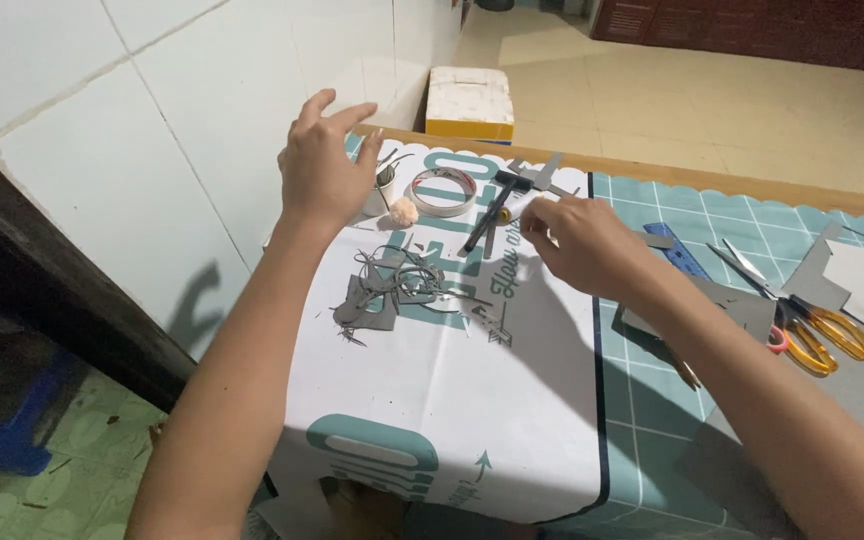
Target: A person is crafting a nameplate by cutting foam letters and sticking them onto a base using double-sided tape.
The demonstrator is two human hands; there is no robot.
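My left hand [320, 160] hovers above the table's far left corner with its fingers spread, holding nothing, just over a small white cup [383, 190] and a pale fluffy ball [404, 211]. My right hand [574, 240] reaches across the white and teal table cover [432, 400], its fingertips pinched near a grey card cut-out [542, 176] and a black pen-like tool [485, 218]. Whether those fingers grip anything is unclear. A roll of tape [443, 191] lies between both hands. A heap of grey card offcuts [392, 285] sits below my left wrist.
Orange-handled scissors [807, 325], a blue ruler [679, 252] and grey card sheets [857, 375] lie on the right. A white and yellow box [469, 103] stands on the floor beyond the table's wooden edge. A white tiled wall runs along the left.
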